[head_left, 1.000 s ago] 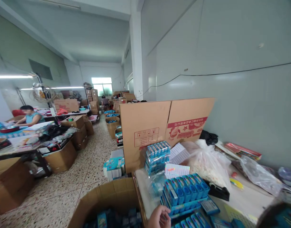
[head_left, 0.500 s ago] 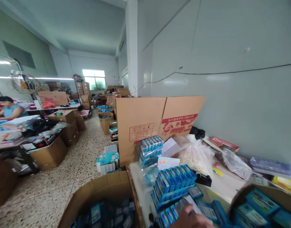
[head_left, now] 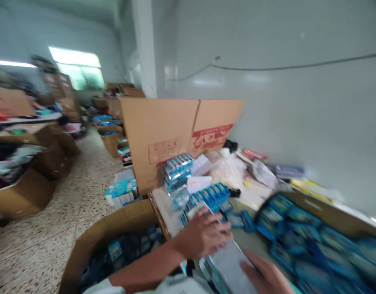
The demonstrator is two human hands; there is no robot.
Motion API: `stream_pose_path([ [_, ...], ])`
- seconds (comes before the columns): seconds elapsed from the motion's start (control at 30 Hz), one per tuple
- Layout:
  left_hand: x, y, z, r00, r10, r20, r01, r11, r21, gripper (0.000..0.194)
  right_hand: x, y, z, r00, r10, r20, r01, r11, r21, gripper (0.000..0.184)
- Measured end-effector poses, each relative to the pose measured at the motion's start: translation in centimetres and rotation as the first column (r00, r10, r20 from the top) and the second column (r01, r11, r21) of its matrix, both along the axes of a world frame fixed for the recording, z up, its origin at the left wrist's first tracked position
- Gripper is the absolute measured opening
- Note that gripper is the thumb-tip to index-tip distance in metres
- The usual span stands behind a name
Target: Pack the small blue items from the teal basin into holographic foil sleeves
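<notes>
My left hand (head_left: pixel 202 234) reaches in from the lower left and grips a flat pale grey-white packet (head_left: pixel 229 263), which is blurred by motion. My right hand (head_left: pixel 264 274) holds the packet's lower edge at the bottom of the view. Behind my left hand lies a rack of blue-and-white packaged items (head_left: pixel 206 200), with several loose blue packets (head_left: pixel 241 221) to its right. An open cardboard box of blue packaged items (head_left: pixel 310 241) sits at the right, and another box of dark blue packs (head_left: pixel 123 249) sits at the lower left.
A tall cardboard sheet (head_left: pixel 159 139) stands at the back of the white table (head_left: pixel 162 202), against a grey wall (head_left: pixel 313 110). A plastic bag (head_left: pixel 226 171) and a stack of blue packs (head_left: pixel 177 171) stand on the table. Boxes line the terrazzo floor (head_left: pixel 71 204).
The view has swung left and blurred. My hands have risen into view and now both hold the flat packet, and the right box appears larger in the view.
</notes>
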State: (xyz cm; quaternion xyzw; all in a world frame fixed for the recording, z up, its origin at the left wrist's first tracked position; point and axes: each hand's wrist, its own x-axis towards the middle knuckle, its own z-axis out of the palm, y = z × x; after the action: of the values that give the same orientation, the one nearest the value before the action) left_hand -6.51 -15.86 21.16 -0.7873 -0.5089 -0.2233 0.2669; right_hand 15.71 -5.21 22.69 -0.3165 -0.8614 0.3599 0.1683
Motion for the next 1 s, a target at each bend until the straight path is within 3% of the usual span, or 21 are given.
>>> stream_pose_path([
  [0.1,-0.5,-0.4,0.6,0.985,-0.031,0.167,0.048,0.994,-0.1,0.036,0.0,-1.3,1.3,0.994,0.103,-0.025,-0.105,0.981,-0.165,0.038],
  [0.2,-1.2,-0.2,0.5,0.972,-0.049,0.23,0.086,0.984,-0.155,0.04,-0.4,-1.5,2.2,0.997,0.07,-0.028,-0.074,0.974,-0.213,0.032],
  [0.5,-1.4,-1.7,0.0,0.97,-0.063,0.236,0.082,0.994,-0.072,0.037,0.6,-1.9,1.8,0.999,-0.009,-0.05,-0.009,0.936,-0.351,0.024],
  [0.8,-1.7,-2.6,-0.7,0.95,-0.156,0.271,0.166,0.986,-0.017,0.024,1.2,-2.3,2.2,0.997,-0.072,-0.003,0.067,0.947,-0.313,0.026],
  [1.0,-1.8,-2.7,0.2,0.94,-0.169,0.297,0.17,0.985,0.022,0.024,1.1,-2.9,2.1,0.999,-0.031,0.021,0.035,0.956,-0.291,0.026],
])
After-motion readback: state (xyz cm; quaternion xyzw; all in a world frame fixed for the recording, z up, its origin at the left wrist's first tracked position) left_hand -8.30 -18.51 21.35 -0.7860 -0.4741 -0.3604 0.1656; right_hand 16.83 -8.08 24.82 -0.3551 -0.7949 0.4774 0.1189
